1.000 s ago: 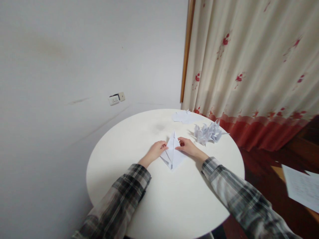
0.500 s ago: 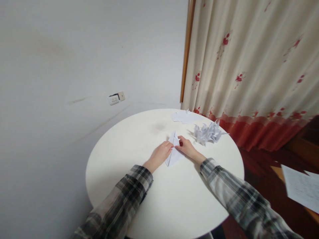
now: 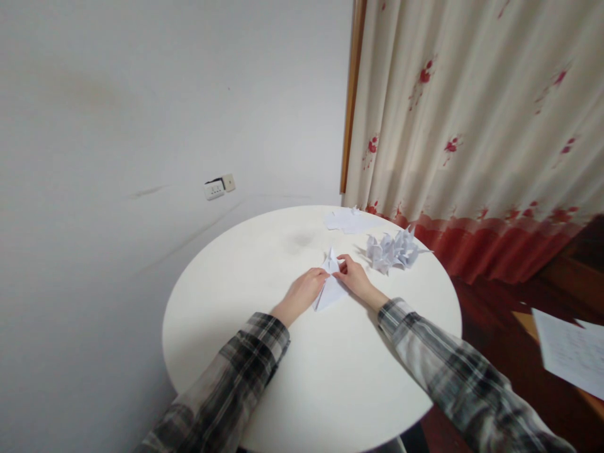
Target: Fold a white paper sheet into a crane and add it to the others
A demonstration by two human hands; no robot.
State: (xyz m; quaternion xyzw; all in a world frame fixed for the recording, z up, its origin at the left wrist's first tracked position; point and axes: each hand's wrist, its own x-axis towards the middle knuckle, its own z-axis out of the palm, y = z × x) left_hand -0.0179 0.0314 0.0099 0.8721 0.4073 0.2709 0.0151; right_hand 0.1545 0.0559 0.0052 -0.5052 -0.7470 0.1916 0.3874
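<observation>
A folded piece of white paper (image 3: pixel 331 290) lies on the round white table (image 3: pixel 245 277) between my two hands. My left hand (image 3: pixel 304 291) presses on the paper's left side with its fingers drawn together at the fold. On the paper's right side, my right hand (image 3: pixel 355 279) pinches the upper edge near the point. Both sleeves are plaid.
A heap of folded white paper figures (image 3: pixel 392 250) sits just right of my hands. A flat white sheet (image 3: pixel 346 219) lies at the table's far edge. A flowered curtain (image 3: pixel 472 126) hangs behind on the right. Loose papers (image 3: pixel 570 352) lie on a wooden surface at the right. A wall socket (image 3: pixel 216 187) is on the left wall.
My left hand has folded the paper's left flap over to the right, so the paper is narrower. My right hand shifted slightly up toward the point.
</observation>
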